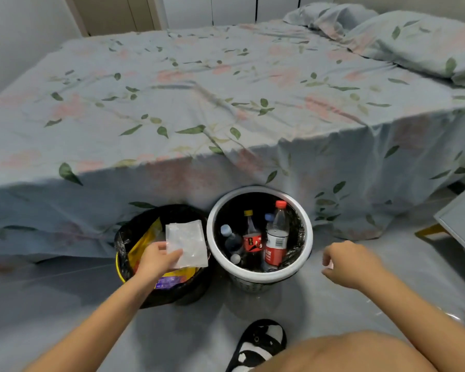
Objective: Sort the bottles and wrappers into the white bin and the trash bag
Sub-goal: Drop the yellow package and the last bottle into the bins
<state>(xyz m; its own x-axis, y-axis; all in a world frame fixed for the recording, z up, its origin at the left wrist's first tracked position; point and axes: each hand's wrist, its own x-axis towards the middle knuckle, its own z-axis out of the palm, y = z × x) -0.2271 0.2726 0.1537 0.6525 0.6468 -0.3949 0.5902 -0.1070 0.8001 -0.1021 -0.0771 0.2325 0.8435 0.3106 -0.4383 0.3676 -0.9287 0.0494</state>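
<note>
Left hand [159, 257] first: we have it out over the black plastic trash bag [124, 237], thumb and fingers pinching the near corner of a flat, clear, crinkled plastic wrapper [187, 241]. Our right hand [344, 264] hangs off to the right above the grey floor [65, 304], fingers loosely curled; something small and pale shows at the fingertips, too blurred for us to say whether anything is held.

Beneath the wrapper, the bag already holds a yellow foil packet [145, 238] and a purple one [171, 281]. Just beside it, the round white plastic bin [263, 275] holds upright bottles: a red-capped clear bottle [278, 234], a yellow-capped cola bottle [251, 237], blue-capped ones lower down.

Risks as we judge them: the wrapper is light and broad, and its far edge reaches toward the white bin's rim. Let go from here it may flutter, drape across the bag's edge, or slide into the bottles. Lowering it nearer the bag's centre before releasing would guard against that.
</note>
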